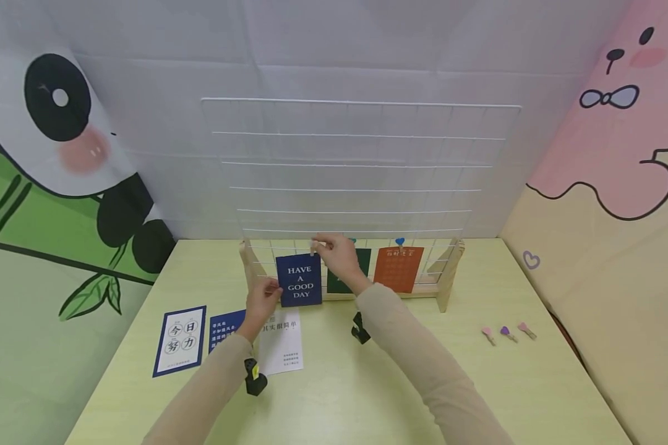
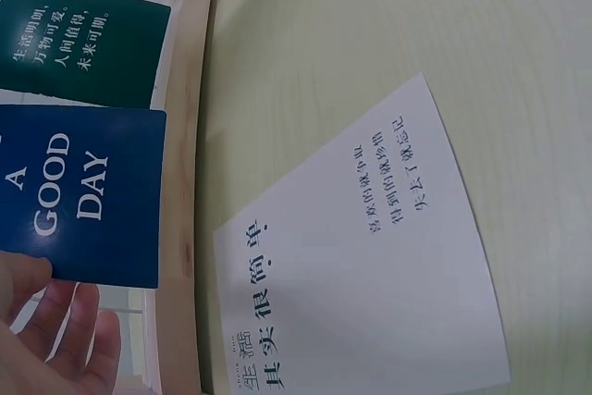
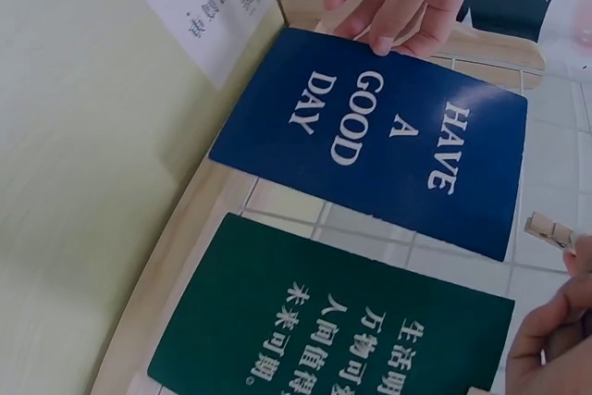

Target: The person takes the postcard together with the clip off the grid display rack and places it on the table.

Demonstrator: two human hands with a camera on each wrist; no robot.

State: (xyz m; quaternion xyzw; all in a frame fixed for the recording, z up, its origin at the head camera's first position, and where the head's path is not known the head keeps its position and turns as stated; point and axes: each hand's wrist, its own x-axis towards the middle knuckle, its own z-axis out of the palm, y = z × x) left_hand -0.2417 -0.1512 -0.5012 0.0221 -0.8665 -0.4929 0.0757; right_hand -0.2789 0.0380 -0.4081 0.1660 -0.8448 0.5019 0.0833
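Observation:
My left hand (image 1: 263, 304) pinches the left edge of a dark blue card (image 1: 299, 292) that reads "HAVE A GOOD DAY". The card stands upright against the front of a white wire grid (image 1: 362, 165). At its top edge, my right hand (image 1: 341, 258) holds a small wooden clothespin (image 3: 548, 228). In the right wrist view that peg is just above the card, apart from it. Beside the blue card hangs a green card (image 3: 342, 307) with white writing, partly hidden by my right hand in the head view. Farther right hangs an orange card (image 1: 399, 272) under a blue heart clothespin (image 1: 400, 241).
A wooden stand (image 1: 448, 281) bears the grid. Lying at the left are a blue-bordered card (image 1: 179, 340), another blue card (image 1: 222, 327) and a white card (image 1: 282, 346). Toward the right lie a pink peg (image 1: 488, 335), a purple peg (image 1: 508, 334) and another pink peg (image 1: 526, 330).

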